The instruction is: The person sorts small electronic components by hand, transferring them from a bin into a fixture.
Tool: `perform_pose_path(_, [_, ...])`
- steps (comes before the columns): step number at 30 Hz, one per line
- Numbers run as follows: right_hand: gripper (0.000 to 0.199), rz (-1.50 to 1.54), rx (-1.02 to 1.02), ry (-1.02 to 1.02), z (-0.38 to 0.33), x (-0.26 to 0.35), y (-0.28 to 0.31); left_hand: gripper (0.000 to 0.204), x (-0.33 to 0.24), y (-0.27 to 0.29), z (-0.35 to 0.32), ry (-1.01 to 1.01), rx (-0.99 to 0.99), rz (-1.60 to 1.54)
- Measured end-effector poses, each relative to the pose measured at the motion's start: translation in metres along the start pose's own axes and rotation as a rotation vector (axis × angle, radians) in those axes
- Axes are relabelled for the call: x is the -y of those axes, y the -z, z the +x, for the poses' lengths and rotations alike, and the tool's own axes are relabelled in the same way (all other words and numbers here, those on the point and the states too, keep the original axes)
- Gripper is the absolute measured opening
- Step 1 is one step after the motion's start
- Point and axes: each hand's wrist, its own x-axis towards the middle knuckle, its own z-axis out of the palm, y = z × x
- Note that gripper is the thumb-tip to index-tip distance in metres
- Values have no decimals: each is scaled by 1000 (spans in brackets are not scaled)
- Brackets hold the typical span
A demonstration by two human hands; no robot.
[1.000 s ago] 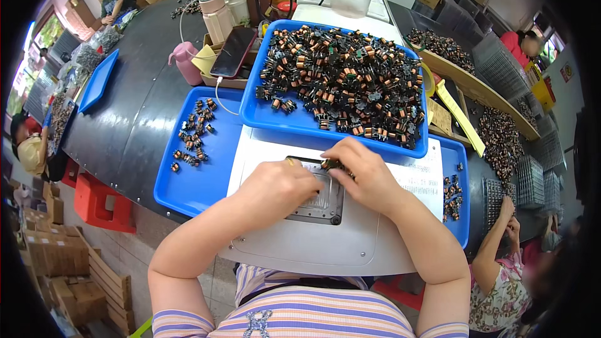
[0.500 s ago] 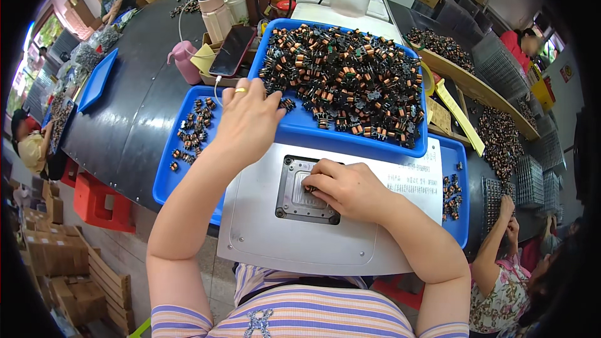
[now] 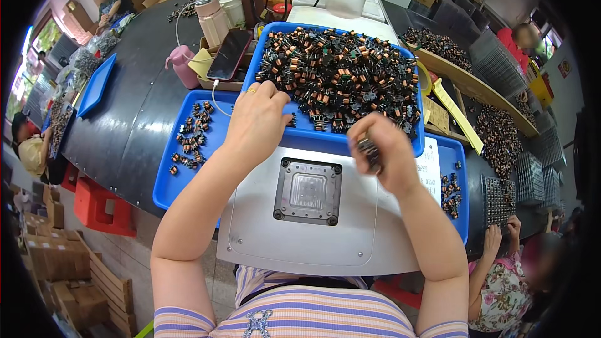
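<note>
While the right hand [image 3: 385, 150], slightly blurred, curls its fingers around at least one small coil part [image 3: 369, 154] near the front edge of the big blue tray [image 3: 338, 139], the left hand [image 3: 258, 116] is bent down over that tray's front left corner, with loose coils by its fingertips; can't tell if it grips any. Progress: plenty left, a big coil heap [image 3: 338, 75] fills most of the tray. Smaller lots sit in the left tray [image 3: 188, 189] and right tray [image 3: 452, 150]; can't tell if those are finished or waiting. The square metal plate [image 3: 308, 191], set in the silver panel [image 3: 263, 238], has no coil on it.
</note>
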Motion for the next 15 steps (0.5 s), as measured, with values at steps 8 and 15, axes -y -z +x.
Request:
perform_pose_path(8, [22,-1186,-560,394,10,14,71,15,-8,-1,9,-32,158,32])
perform_pose_path(15, [19,-1523,-597,446,11,8,67,10,-15,14,9,189,120,-336])
